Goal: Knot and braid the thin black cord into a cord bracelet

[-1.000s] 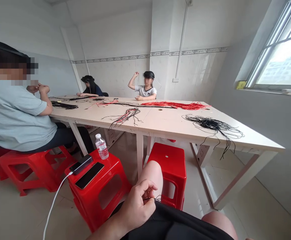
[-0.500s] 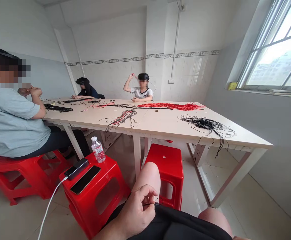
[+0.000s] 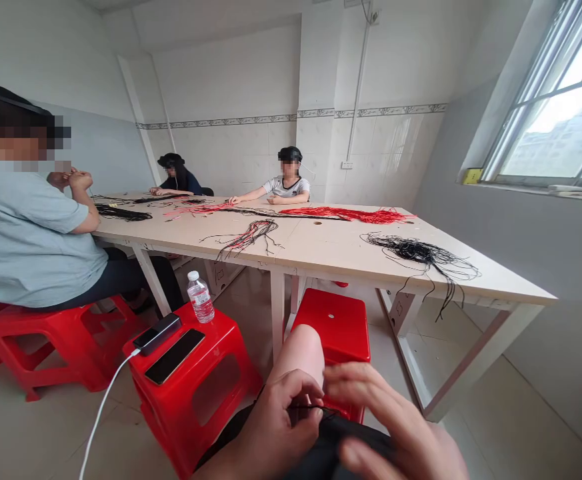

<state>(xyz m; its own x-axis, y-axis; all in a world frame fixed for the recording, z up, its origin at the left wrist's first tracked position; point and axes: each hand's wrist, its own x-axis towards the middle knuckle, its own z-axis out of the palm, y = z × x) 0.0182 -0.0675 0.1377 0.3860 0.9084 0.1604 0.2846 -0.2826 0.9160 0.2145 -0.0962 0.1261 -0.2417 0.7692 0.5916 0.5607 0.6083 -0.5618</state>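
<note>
Your left hand (image 3: 275, 427) pinches one black cord (image 3: 311, 407) in a narrow, closed grip above your lap. Your right hand (image 3: 395, 427) is open wide, its fingers spread just beside the cord; you can't tell whether they touch it.

Beyond your hands, the long white table (image 3: 321, 257) is the landmark. Below its near edge stand two red plastic stools. The one straight ahead (image 3: 333, 327) is bare. The other (image 3: 185, 387) carries two phones (image 3: 173, 357), one with a white cable (image 3: 105, 400), and one water bottle (image 3: 201, 298), its label too small to read.

On the table lie four cord bundles: two black (image 3: 421, 252), one red (image 3: 345, 215), one red and black (image 3: 248, 239). Three co-workers (image 3: 291, 183) sit around the table.
</note>
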